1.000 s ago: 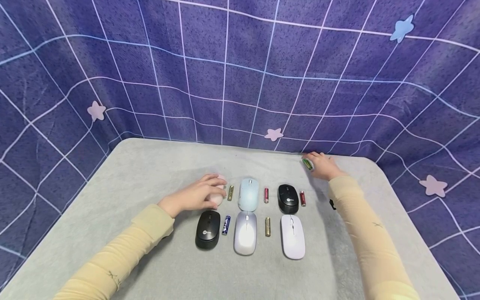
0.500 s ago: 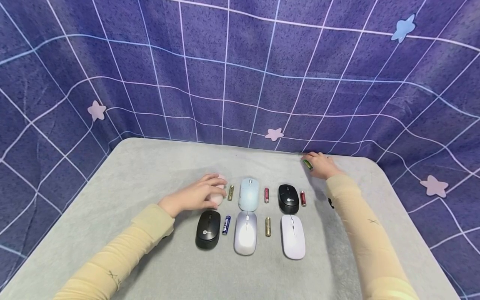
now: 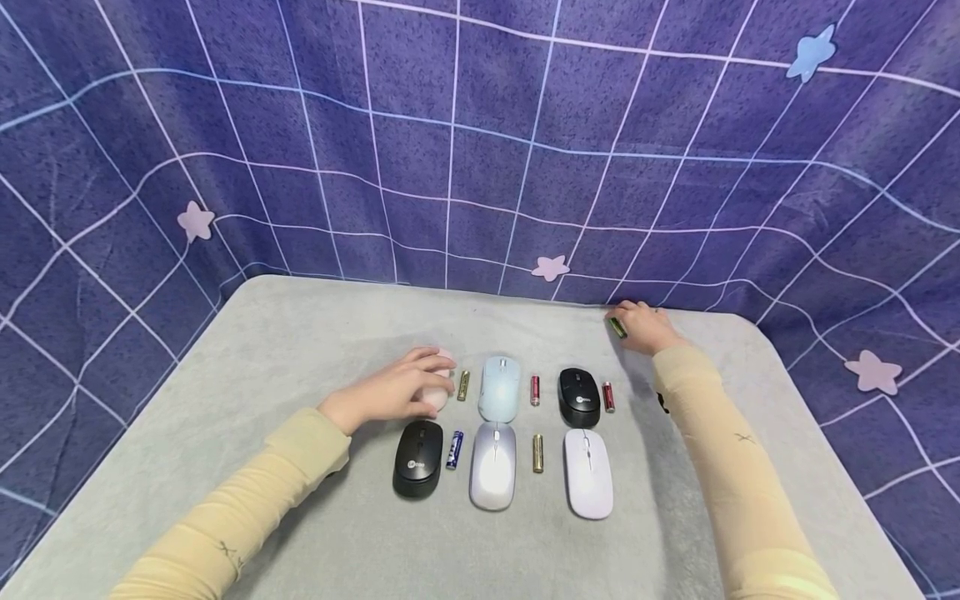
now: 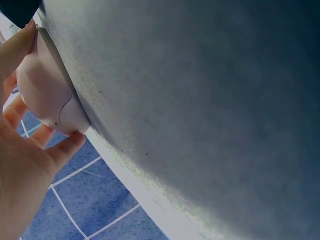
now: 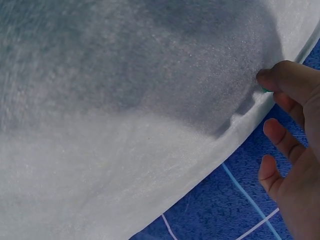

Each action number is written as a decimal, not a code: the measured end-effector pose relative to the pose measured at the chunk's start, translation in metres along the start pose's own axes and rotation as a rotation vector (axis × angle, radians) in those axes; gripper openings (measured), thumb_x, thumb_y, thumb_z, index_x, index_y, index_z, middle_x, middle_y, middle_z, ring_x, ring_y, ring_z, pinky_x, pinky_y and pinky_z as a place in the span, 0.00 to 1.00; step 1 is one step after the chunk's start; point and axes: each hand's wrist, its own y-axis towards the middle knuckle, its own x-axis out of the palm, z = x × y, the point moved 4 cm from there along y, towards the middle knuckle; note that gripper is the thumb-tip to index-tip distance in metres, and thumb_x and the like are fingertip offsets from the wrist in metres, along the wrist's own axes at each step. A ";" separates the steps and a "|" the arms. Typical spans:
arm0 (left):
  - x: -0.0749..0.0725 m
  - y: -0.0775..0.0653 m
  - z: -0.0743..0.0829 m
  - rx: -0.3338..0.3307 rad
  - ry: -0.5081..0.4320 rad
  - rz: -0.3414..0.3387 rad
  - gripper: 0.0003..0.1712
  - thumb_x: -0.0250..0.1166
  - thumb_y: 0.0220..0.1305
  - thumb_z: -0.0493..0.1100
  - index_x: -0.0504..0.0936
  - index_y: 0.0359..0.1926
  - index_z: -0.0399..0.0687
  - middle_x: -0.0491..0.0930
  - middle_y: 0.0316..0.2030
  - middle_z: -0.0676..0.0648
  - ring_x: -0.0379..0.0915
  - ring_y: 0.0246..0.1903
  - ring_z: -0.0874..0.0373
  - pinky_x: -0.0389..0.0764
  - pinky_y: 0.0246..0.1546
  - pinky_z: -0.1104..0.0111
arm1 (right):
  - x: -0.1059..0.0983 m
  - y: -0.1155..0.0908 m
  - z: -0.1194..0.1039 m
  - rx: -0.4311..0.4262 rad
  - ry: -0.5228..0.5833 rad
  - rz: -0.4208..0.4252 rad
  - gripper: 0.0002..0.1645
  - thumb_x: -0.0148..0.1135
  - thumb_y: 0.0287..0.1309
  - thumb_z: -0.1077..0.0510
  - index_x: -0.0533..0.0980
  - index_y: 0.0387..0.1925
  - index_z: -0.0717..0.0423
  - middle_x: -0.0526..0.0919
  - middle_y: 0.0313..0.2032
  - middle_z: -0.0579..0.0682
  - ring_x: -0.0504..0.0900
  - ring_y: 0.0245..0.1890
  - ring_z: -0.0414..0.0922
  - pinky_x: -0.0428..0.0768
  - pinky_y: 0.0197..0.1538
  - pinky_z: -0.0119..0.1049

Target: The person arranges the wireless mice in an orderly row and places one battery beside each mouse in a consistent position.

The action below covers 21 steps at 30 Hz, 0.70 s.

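My left hand (image 3: 397, 386) lies over a pale pink computer mouse (image 3: 444, 357), its fingers and thumb curled about the sides. In the left wrist view the pink mouse (image 4: 45, 95) sits on the cloth, gripped between thumb and fingers. At the table's far right my right hand (image 3: 647, 327) pinches a green battery (image 3: 618, 327) close to the back edge. Only a green sliver of that battery (image 5: 267, 90) shows under the thumb in the right wrist view; the other fingers are bent and apart. Just right of the pink mouse lies a gold battery (image 3: 463, 386).
Between the hands stand a light blue mouse (image 3: 499, 390) and a black mouse (image 3: 579, 397), with red batteries (image 3: 535, 390) beside them. The nearer row has another black mouse (image 3: 418, 458), a blue battery (image 3: 454, 450), a silver mouse (image 3: 493, 467), a gold battery (image 3: 537, 454) and a white mouse (image 3: 588, 473).
The right forearm has shifted slightly left while its hand keeps the green battery near the back edge. The left hand stays on the pink mouse.
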 end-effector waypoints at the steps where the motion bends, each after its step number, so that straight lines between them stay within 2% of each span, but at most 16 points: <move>1: 0.000 0.000 0.000 0.007 0.001 0.006 0.22 0.72 0.49 0.51 0.82 0.47 0.53 0.68 0.64 0.46 0.51 0.67 0.38 0.54 0.68 0.46 | 0.000 0.000 0.001 -0.001 -0.004 -0.001 0.31 0.67 0.36 0.66 0.77 0.50 0.56 0.77 0.51 0.58 0.74 0.48 0.61 0.72 0.43 0.65; 7: -0.001 0.000 0.002 0.044 0.010 0.023 0.23 0.72 0.48 0.50 0.82 0.47 0.52 0.69 0.63 0.44 0.53 0.66 0.36 0.55 0.67 0.46 | 0.003 0.003 0.004 0.012 -0.022 -0.012 0.30 0.67 0.37 0.62 0.77 0.50 0.55 0.77 0.50 0.57 0.73 0.49 0.61 0.72 0.44 0.65; 21: -0.003 -0.001 0.003 0.025 0.000 0.009 0.23 0.72 0.49 0.50 0.82 0.47 0.52 0.69 0.63 0.44 0.52 0.67 0.37 0.54 0.68 0.47 | -0.005 0.000 0.001 0.034 -0.028 -0.022 0.27 0.68 0.40 0.58 0.78 0.49 0.56 0.78 0.49 0.57 0.73 0.50 0.60 0.71 0.45 0.62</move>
